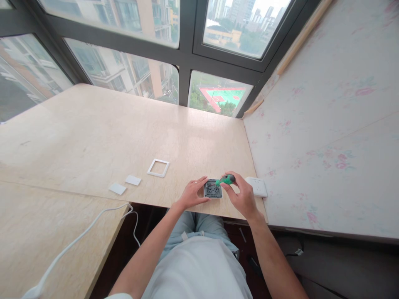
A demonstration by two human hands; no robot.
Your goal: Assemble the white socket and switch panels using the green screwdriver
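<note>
A grey square switch module (213,189) lies on the beige stone counter (124,137) near its front edge. My left hand (193,194) rests against the module's left side, fingers curled on its edge, steadying it. My right hand (239,194) is closed around a green-handled screwdriver (225,180), whose tip points down onto the module's top. A white wall socket plate (257,186) lies just right of my right hand, at the foot of the wall.
A white square frame (158,167) and two small white rocker covers (133,180) (117,188) lie to the left on the counter. A white cable (93,226) runs over the lower left counter section. Windows stand behind; a floral-papered wall (327,124) closes the right.
</note>
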